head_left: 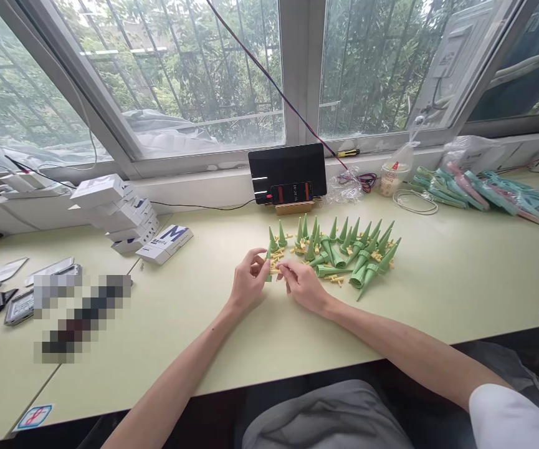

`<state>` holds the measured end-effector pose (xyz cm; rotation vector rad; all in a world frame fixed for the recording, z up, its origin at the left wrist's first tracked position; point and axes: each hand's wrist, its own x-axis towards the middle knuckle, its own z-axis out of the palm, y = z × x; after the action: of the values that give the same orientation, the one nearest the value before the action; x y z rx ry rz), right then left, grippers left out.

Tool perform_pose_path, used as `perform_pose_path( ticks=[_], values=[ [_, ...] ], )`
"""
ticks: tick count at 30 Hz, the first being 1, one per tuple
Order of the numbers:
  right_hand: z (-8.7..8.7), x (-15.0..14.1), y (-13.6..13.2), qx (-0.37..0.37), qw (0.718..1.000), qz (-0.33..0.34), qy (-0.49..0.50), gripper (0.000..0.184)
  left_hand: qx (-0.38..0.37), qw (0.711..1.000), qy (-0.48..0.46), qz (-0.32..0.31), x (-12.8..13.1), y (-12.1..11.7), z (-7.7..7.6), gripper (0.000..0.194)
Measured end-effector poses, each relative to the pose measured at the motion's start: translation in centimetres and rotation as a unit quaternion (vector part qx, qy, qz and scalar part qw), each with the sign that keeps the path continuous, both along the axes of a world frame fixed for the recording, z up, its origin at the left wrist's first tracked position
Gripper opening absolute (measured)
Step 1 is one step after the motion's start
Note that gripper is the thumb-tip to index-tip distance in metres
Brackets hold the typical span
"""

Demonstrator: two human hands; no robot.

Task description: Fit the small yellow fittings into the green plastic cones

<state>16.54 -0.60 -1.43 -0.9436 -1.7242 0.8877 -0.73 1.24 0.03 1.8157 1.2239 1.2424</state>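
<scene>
Between the fingers of my left hand (249, 279) is a green cone (268, 254), its tip pointing up. My right hand (303, 284) pinches a small yellow plastic piece (275, 271) against the cone's side; whether the two are joined I cannot tell. Just beyond my hands stand several more green cones (305, 226), and others lie tipped over or slid into one another (371, 262). Small yellow cross-shaped pieces (336, 280) are scattered among them.
A tablet (288, 168) with a phone (292, 193) before it leans at the windowsill. White boxes (110, 206) are stacked at left, near several phone-like devices (45, 287). Bagged teal and pink items (498, 190) and a bagged cup (395, 174) stand at back right.
</scene>
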Motion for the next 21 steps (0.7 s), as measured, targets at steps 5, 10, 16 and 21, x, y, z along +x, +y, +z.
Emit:
perform_pose_path(
  ticks=[5, 10, 16, 21],
  values=[
    [-0.15, 0.01, 0.08, 0.000, 1.000, 0.002, -0.004, 0.033, 0.012, 1.000, 0.010, 0.006, -0.06, 0.10, -0.12, 0.028],
    [-0.12, 0.01, 0.05, 0.002, 1.000, -0.005, -0.002, 0.030, 0.026, 0.999, 0.019, 0.009, -0.11, 0.20, -0.32, 0.028],
    [-0.32, -0.03, 0.05, 0.002, 1.000, -0.014, 0.004, 0.024, 0.029, 0.999, 0.009, 0.007, 0.01, 0.03, -0.25, 0.030],
    [-0.26, -0.02, 0.14, 0.001, 1.000, -0.024, 0.015, 0.021, -0.025, 0.999, -0.038, -0.008, -0.02, -0.03, -0.11, 0.037]
  ],
)
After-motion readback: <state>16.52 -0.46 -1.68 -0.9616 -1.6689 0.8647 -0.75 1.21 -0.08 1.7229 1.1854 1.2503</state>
